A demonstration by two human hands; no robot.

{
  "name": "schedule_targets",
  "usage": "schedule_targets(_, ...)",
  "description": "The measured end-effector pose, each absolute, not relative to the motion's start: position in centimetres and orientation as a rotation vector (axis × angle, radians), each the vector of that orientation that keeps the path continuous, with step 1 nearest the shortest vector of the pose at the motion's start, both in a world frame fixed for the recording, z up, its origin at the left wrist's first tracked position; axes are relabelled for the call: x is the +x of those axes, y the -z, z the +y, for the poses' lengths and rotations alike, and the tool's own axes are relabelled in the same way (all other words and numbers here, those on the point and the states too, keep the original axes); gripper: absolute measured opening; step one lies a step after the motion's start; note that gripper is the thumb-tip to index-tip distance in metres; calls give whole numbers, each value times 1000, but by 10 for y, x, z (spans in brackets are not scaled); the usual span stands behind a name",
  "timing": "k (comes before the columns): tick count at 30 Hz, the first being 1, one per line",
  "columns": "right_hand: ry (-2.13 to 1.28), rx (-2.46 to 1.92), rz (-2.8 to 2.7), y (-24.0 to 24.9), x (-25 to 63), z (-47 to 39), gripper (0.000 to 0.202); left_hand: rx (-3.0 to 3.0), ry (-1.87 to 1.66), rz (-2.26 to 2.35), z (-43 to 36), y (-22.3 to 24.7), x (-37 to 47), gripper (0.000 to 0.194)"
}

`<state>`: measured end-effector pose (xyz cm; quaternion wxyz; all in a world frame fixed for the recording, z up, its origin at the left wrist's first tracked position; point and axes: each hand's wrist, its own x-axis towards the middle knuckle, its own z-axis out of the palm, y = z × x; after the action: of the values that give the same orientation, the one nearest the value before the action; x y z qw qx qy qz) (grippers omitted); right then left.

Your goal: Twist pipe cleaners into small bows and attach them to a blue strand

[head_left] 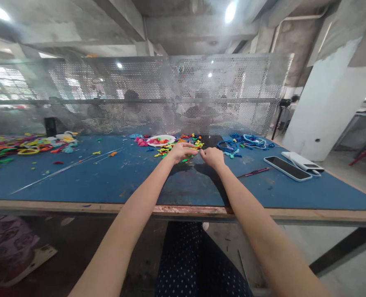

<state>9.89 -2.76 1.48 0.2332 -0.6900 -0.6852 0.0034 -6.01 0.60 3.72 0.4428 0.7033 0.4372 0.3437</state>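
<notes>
Both my hands reach out over the blue table top, close together near the middle. My left hand (pixel 183 152) has its fingers stretched to the right, beside a pile of small yellow, green and orange pieces (pixel 162 152). My right hand (pixel 213 156) is closed, knuckles up, with its thumb side toward my left hand; whatever its fingers hold is hidden or too small to name. Behind my hands lie more small orange and yellow pieces (pixel 189 137). A white plate (pixel 171 138) with pink and orange pieces stands at the back, left of my hands.
Blue stringy loops (pixel 227 146) lie to the right. Nearer the right edge are a phone (pixel 288 168), a white device (pixel 300 160) with a cable, and a dark red thin tool (pixel 253 173). Colourful strands (pixel 29 151) cover the far left. A perforated metal screen (pixel 158 90) stands behind the table (pixel 108 181).
</notes>
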Motion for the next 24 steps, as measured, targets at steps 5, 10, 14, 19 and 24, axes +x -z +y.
schedule_targets(5, -2, -1897, -1846, -14, 105, -31, 28, 1737, -852, 1210, 15, -37, -78, 25)
schedule_targets(10, -60, -1924, -1755, -13, 120, -30, 28, 1779, -868, 1164, 8, -36, -83, 25)
schedule_targets(14, -180, -1826, -1820, -16, 111, -23, 28, 1797, -800, 966, -11, -29, -54, 30)
schedule_targets(19, -258, -1759, -1863, -17, 108, -18, 30, 1817, -805, 955, -16, -23, -34, 22)
schedule_targets(24, -190, -1859, -1799, -16, 117, -20, 30, 1800, -808, 1018, -12, -24, -38, 20)
